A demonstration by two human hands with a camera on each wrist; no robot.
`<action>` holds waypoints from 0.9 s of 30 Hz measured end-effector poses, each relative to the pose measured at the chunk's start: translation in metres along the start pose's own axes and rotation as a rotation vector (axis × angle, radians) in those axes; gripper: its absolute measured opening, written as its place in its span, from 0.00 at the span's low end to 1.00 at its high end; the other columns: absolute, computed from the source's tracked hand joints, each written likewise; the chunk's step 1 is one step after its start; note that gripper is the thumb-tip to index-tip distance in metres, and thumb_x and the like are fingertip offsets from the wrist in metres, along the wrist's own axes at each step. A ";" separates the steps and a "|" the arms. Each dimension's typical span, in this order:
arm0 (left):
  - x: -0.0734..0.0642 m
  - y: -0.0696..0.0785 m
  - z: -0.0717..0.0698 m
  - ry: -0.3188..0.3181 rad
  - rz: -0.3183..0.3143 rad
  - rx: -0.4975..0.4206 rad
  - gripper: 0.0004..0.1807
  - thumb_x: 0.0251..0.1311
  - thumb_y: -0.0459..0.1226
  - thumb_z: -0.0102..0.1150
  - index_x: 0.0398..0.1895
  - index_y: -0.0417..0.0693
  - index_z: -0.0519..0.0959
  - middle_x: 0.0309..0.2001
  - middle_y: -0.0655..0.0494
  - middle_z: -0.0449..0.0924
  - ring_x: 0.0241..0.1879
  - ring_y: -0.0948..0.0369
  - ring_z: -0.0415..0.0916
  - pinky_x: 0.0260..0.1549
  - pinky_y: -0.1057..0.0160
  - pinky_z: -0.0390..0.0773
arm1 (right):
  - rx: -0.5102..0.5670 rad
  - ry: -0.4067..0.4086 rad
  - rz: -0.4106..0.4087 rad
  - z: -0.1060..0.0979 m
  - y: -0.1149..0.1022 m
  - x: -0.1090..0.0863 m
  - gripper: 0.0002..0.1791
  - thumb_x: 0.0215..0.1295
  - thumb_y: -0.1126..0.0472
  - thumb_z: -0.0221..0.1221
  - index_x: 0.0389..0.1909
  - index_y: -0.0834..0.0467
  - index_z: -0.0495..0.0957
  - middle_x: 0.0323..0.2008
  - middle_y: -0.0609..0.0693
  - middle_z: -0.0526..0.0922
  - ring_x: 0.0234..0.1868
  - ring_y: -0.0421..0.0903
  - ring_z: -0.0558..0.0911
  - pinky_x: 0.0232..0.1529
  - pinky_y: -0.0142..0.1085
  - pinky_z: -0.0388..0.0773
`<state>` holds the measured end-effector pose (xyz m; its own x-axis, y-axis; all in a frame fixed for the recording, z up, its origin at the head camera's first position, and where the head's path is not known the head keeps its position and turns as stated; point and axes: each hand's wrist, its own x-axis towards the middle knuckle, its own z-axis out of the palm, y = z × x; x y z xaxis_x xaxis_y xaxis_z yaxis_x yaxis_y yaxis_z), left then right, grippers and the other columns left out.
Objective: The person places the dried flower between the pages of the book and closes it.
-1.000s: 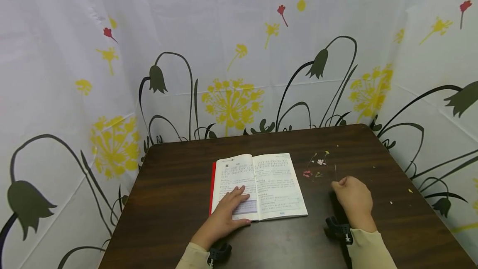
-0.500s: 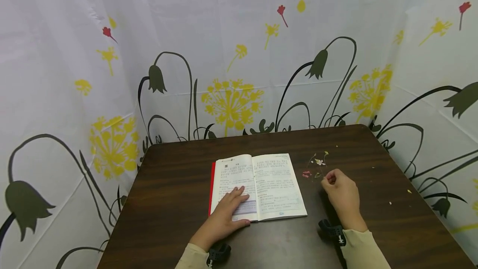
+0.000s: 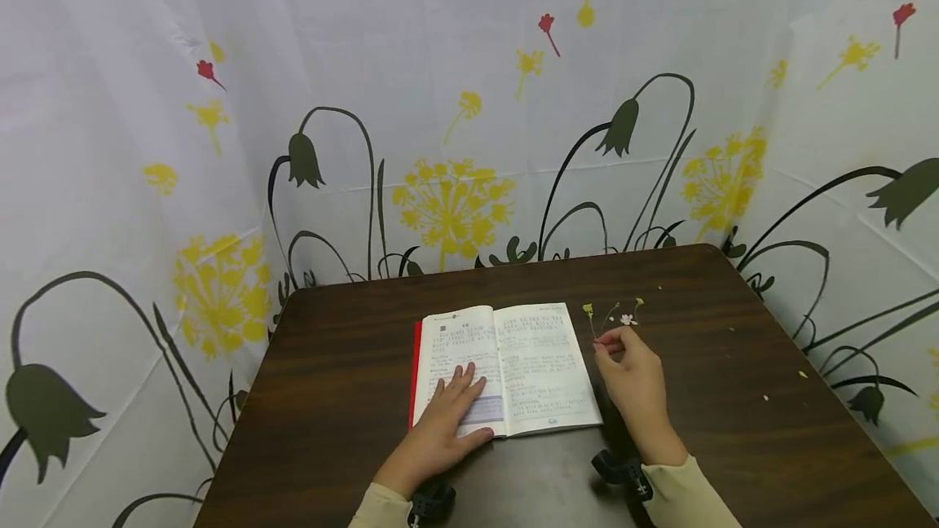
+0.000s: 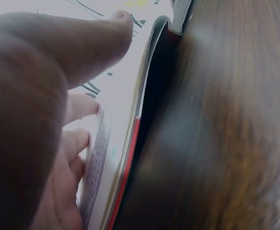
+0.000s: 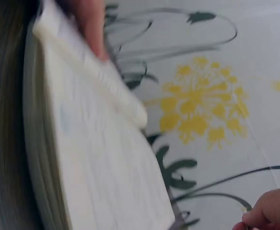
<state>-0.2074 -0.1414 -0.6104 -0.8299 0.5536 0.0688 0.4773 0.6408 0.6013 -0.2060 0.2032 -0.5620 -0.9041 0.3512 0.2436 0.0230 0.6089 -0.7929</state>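
An open book (image 3: 546,369) with a red cover edge lies on the dark wooden table. My left hand (image 3: 443,422) rests with spread fingers on its left page; in the left wrist view the thumb of that left hand (image 4: 77,43) is over the page. Just right of the book, my right hand (image 3: 637,389) pinches the thin stem of a small yellow flower (image 3: 588,311). At the corner of the right wrist view, the fingertips of the right hand (image 5: 272,211) are pressed together, with the blurred book (image 5: 101,158) beside them.
Behind the right hand lie a small pale flower (image 3: 628,319) and a thin yellow-tipped sprig (image 3: 639,302). Tiny pale petals (image 3: 803,374) are scattered on the right of the table (image 3: 352,365). A flower-patterned curtain (image 3: 455,39) hangs behind the table.
My right hand has moved left toward the book, carrying the thin-stemmed flower. It now covers the red flower seen before. The left hand has stayed on the page.
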 end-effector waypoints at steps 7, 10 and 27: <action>0.001 0.001 0.001 0.007 -0.014 0.039 0.45 0.69 0.51 0.72 0.85 0.49 0.66 0.89 0.46 0.54 0.89 0.44 0.48 0.86 0.34 0.48 | 0.343 -0.131 0.195 0.026 -0.021 -0.008 0.04 0.72 0.65 0.67 0.43 0.61 0.83 0.34 0.56 0.86 0.23 0.43 0.78 0.21 0.32 0.78; 0.001 0.001 0.003 0.009 -0.017 0.043 0.45 0.69 0.51 0.71 0.84 0.48 0.66 0.88 0.46 0.54 0.89 0.44 0.48 0.86 0.34 0.49 | 0.561 -0.196 0.265 0.046 -0.025 -0.016 0.05 0.73 0.68 0.65 0.44 0.65 0.80 0.34 0.57 0.83 0.17 0.43 0.74 0.16 0.34 0.78; -0.001 0.001 0.004 0.014 -0.025 0.052 0.44 0.71 0.54 0.69 0.85 0.52 0.66 0.89 0.49 0.53 0.89 0.46 0.47 0.87 0.36 0.50 | 0.510 -0.476 0.151 0.090 -0.013 -0.031 0.14 0.76 0.57 0.68 0.56 0.57 0.84 0.42 0.54 0.86 0.26 0.42 0.80 0.16 0.30 0.73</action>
<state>-0.2050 -0.1390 -0.6126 -0.8457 0.5296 0.0656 0.4702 0.6812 0.5612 -0.2163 0.1205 -0.6096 -0.9976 -0.0138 -0.0677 0.0654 0.1287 -0.9895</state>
